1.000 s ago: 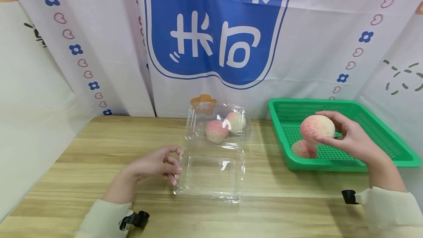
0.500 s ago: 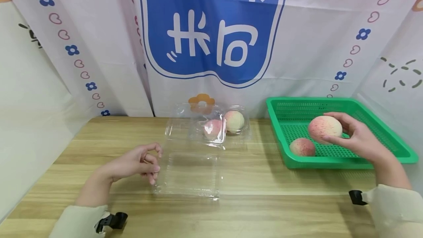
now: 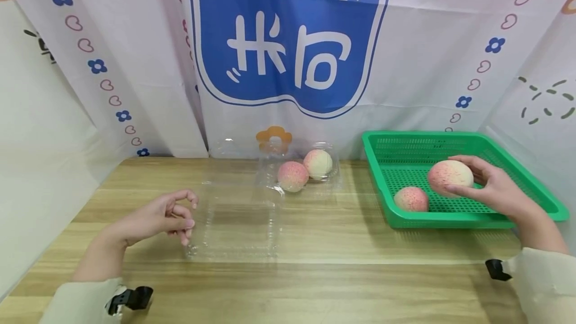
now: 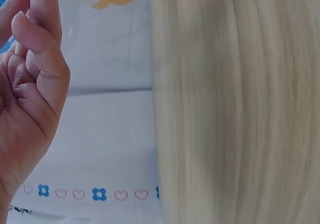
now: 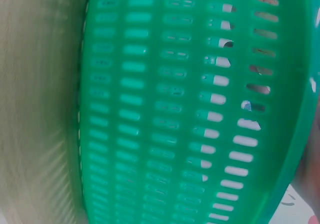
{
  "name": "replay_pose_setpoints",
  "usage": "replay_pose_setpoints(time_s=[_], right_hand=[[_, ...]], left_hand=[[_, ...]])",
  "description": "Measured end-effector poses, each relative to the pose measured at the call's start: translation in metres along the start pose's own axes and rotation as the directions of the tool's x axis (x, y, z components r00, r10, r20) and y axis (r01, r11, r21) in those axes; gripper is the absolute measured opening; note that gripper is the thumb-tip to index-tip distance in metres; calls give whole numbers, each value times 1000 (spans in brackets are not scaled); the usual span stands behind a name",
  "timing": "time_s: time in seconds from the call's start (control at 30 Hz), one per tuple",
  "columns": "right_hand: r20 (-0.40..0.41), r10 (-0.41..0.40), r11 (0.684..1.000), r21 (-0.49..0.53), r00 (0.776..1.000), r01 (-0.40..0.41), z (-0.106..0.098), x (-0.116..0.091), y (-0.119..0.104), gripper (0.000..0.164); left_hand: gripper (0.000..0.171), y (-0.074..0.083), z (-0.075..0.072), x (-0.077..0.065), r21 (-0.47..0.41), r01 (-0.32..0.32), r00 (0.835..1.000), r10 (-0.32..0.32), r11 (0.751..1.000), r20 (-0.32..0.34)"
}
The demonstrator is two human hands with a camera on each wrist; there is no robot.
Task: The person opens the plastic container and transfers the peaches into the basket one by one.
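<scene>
My left hand [image 3: 164,218] holds the left edge of a clear plastic clamshell box [image 3: 240,251] between thumb and fingers. The box stands open and bare inside, its lid raised toward the curtain. In the left wrist view the left hand [image 4: 32,84] shows with fingers bent. My right hand [image 3: 497,186] grips a pink-and-cream peach [image 3: 450,178] above the green basket [image 3: 445,221]. Another peach [image 3: 411,199] lies in the basket's near left corner. The basket wall [image 5: 150,99] fills most of the right wrist view and hides the held peach there.
Behind the open box, a second clear plastic box [image 3: 336,180] contains a pink peach [image 3: 293,176] and a paler peach [image 3: 318,164]. A printed curtain [image 3: 288,54] hangs at the back edge of the wooden table [image 3: 315,294].
My left hand has moved left, drawing the open box along and away from the two peaches behind it. My right hand has shifted a little right with its peach.
</scene>
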State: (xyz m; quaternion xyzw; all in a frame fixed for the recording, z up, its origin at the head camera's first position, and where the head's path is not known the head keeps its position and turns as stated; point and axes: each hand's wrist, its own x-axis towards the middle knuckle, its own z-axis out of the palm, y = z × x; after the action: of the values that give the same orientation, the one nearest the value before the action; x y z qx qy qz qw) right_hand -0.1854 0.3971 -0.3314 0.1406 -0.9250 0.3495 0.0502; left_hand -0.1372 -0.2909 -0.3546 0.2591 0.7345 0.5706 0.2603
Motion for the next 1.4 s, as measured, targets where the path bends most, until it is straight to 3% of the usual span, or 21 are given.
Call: replay_pose_setpoints(time_s=[0.43, 0.73, 0.87, 1.07, 1.23, 1.4], right_hand=[[57, 47, 998, -54, 997, -44, -5, 1, 14, 59], [134, 87, 993, -85, 987, -76, -2, 5, 21, 63], [156, 104, 990, -108, 982, -88, -1, 9, 20, 65], [210, 102, 991, -110, 972, -80, -2, 10, 19, 63], [237, 103, 990, -114, 966, -77, -1, 11, 20, 63], [264, 115, 987, -140, 958, -80, 1, 14, 19, 63]], left_hand=[[23, -8, -21, -22, 36, 53, 996, -50, 998, -78], [32, -18, -29, -32, 35, 54, 987, -48, 998, -156], [31, -20, -35, -35, 57, 88, 977, -75, 994, -201], [25, -18, -40, -34, 108, 211, 942, -173, 971, -288], [24, -19, -43, -34, 110, 267, 914, -216, 957, -343], [36, -22, -46, -38, 111, 329, 866, -253, 938, -432]])
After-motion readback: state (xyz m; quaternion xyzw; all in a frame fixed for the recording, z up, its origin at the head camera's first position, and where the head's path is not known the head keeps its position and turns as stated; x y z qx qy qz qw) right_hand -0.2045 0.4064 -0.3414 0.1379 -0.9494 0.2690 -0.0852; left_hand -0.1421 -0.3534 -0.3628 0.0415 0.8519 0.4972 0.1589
